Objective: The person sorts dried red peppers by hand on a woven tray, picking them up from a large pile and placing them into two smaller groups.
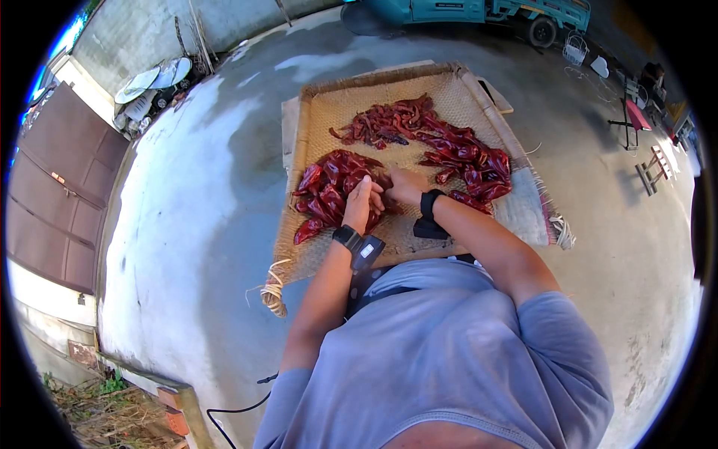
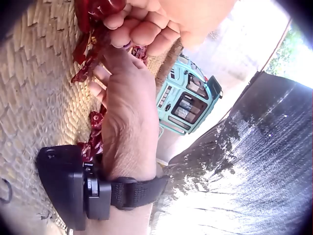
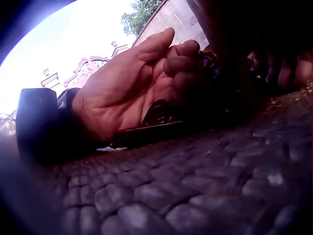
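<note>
Concrete yard floor [image 1: 172, 247], grey, partly sunlit, spanning most of the frame. Teal metal vehicle [image 1: 449, 10], upper edge. Rectangular tan woven tray [image 1: 315, 131], raised rim, centre. On it, red peppers in three groups: glossy dark red heap [image 1: 320, 196], left of centre; loose red spread [image 1: 479, 168], right of centre; shrivelled red cluster [image 1: 385, 120], upper middle.

Left hand [image 1: 362, 206]: at the inner edge of the heap, fingers bent toward the palm; cannot tell whether they grip anything. Right hand [image 1: 406, 185]: just beside it, thumb and fingers closed on a wrinkled dark red pepper [image 2: 89, 62], upper left of the left wrist view.

Risks, as judged: pepper skin may tear if both hands pull against each other, dropping seeds into the weave. A careless right forearm could drag the spread into the heap, mixing groups. Weight on the near rim might tip the tray; its support is mostly hidden.
</note>
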`<state>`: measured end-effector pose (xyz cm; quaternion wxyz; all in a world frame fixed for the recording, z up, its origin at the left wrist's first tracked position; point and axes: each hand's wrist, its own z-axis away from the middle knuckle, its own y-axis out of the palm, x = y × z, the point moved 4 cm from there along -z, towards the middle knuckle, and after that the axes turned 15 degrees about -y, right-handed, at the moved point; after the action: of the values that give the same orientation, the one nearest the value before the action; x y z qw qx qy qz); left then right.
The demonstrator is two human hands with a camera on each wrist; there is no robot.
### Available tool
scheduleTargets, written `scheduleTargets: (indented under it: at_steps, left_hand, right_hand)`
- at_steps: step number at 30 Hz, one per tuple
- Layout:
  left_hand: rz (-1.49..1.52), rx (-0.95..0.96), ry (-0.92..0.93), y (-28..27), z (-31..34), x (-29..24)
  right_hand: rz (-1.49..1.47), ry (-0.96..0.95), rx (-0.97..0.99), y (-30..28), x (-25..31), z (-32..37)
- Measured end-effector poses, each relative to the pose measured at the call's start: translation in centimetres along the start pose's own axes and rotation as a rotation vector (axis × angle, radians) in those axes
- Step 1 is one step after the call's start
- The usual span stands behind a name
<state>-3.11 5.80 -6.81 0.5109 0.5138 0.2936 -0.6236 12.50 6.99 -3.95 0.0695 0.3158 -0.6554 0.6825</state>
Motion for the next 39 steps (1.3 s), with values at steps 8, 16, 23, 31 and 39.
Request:
scheduleTargets:
  at_steps: [8,16,23,31,39]
  left_hand:
    - [-0.036,0.011,0.003,0.3,0.2,-0.1]
    - [-0.108,0.033,-0.032,0.7,0.3,-0.4]
    - [-0.03,0.06,-0.06,0.4,-0.1,0.1]
    - [-0.066,0.047,-0.048,0.3,-0.2,0.0]
    - [-0.071,0.059,-0.069,0.3,-0.2,0.0]
  right_hand:
    - [-0.287,0.007,0.005,-0.7,-5.2,0.4]
    - [-0.876,0.028,0.051,-2.7,-0.1,4.0]
    - [-0.898,0.006,-0.035,-1.2,-1.8,3.8]
    - [-0.793,0.05,-0.252,-2.6,-3.7,4.6]
    - [-0.824,-0.056,-0.125,-1.2,-2.4,4.6]
